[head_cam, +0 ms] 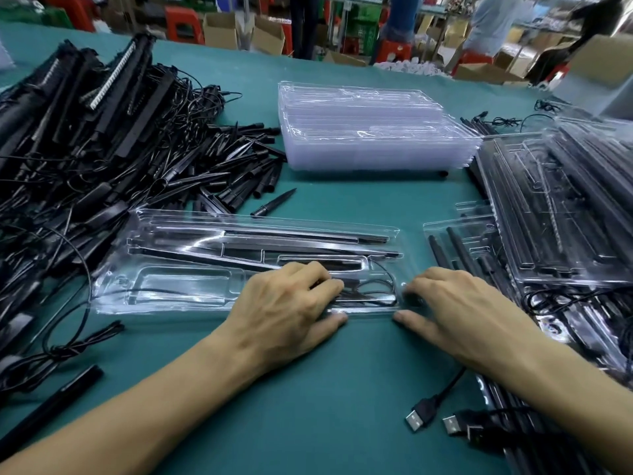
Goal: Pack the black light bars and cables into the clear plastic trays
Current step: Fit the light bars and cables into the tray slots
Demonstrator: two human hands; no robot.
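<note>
A clear plastic tray (178, 296) lies on the green table in front of me. Black light bars (301, 236) lie in its long upper slots, and a thin black cable (375, 286) is coiled in its lower right pocket. My left hand (291, 310) rests over the tray's near right part, fingers curled down onto the cable pocket and thumb on the table at the tray's front rim. My right hand (448, 303) is at the tray's right end, fingertips pressing its corner and thumb stretched along the table.
A big heap of black bars, spikes and tangled cables (102, 149) fills the left. A stack of clear trays without contents (373, 132) stands at the back centre. Filled trays (555, 207) pile up on the right. USB plugs (442, 419) lie at the front right.
</note>
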